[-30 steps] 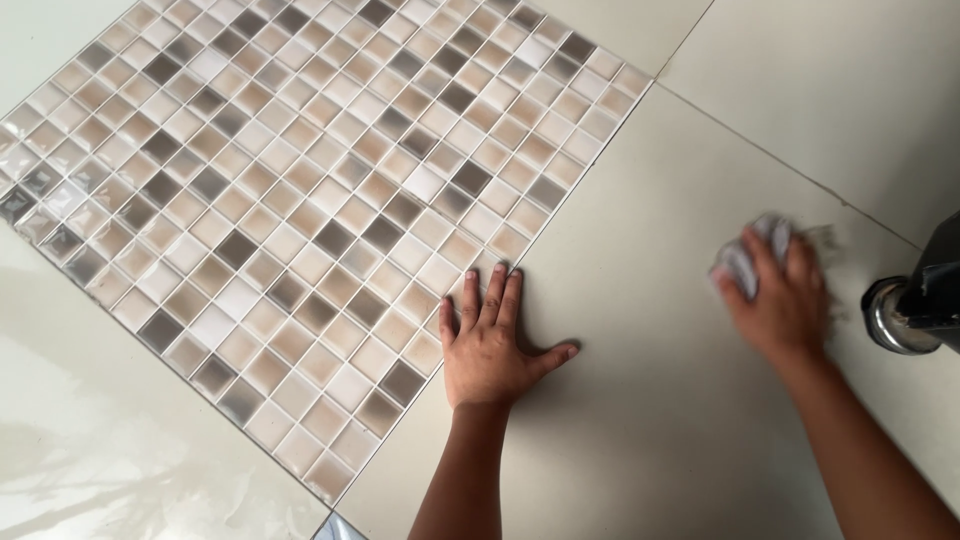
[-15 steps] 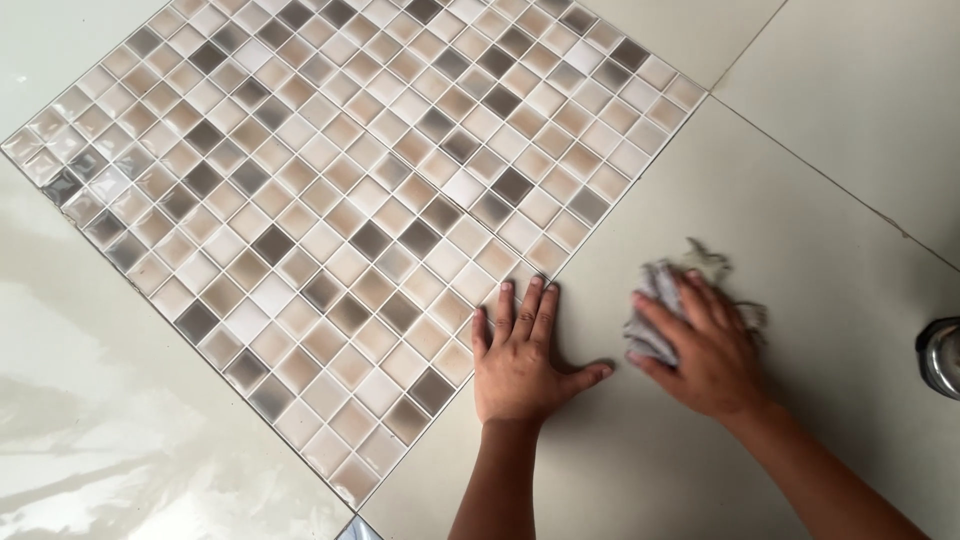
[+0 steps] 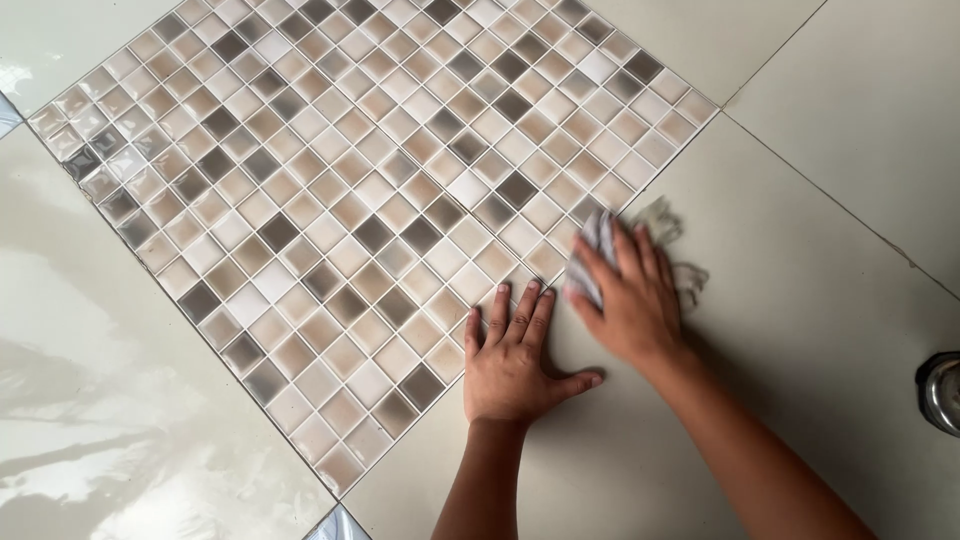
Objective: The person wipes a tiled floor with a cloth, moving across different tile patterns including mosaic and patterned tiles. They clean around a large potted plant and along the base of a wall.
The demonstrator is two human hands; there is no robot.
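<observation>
1. Here, a person's left hand (image 3: 510,362) lies flat on the floor, palm down, fingers close together and pointing away, thumb stretched out to the side.
2. Its fingertips rest right at the edge of a mosaic sheet (image 3: 330,200), a square panel of small beige, white and grey-brown tiles set at an angle to the camera; the palm sits on a plain grey floor tile (image 3: 760,260).
3. The right hand (image 3: 625,295) presses down on a cloth (image 3: 600,245), fingers slightly spread over the top of it, not pinching it.
4. The cloth, pale grey and crumpled, sits just beside the right edge of the mosaic sheet, where the sheet meets the floor tile; frayed threads trail out from under the hand on its far side.
5. The two hands are near each other, the right a little farther from the person than the left, with a narrow strip of bare tile between them.
6. A thin dark grout line (image 3: 850,210) runs diagonally across the grey floor, well to the right of the hands.
7. At the right edge of the frame shows part of a shiny metal piece (image 3: 942,392), possibly a furniture foot, though it is cut off.
8. A glossy pale surface (image 3: 90,380) borders the mosaic on the left and reflects light.
</observation>
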